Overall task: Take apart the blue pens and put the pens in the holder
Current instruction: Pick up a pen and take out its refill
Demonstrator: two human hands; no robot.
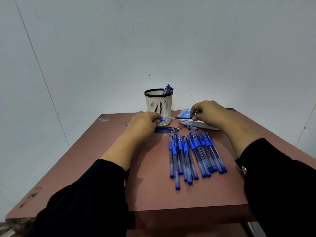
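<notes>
My left hand (142,123) grips blue pen (162,119), barrel mostly hidden under fingers. My right hand (207,112) pinches thin dark refill (183,118) half drawn out. Slatted white holder (158,106) behind; tray (201,124) partly covered. Capless pens (195,154) fanned on matte brown table (153,185).

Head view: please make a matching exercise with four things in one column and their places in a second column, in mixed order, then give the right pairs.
Things:
1. pen holder
2. white tray
3. row of whole pens
4. loose refills

Places:
A. on the table, beside the left hand
B. under the right hand
C. nearest the person, in front of the tray
D. at the far edge of the table, by the wall

Pairs: 1-D, 2-B, 3-C, 4-A
</notes>
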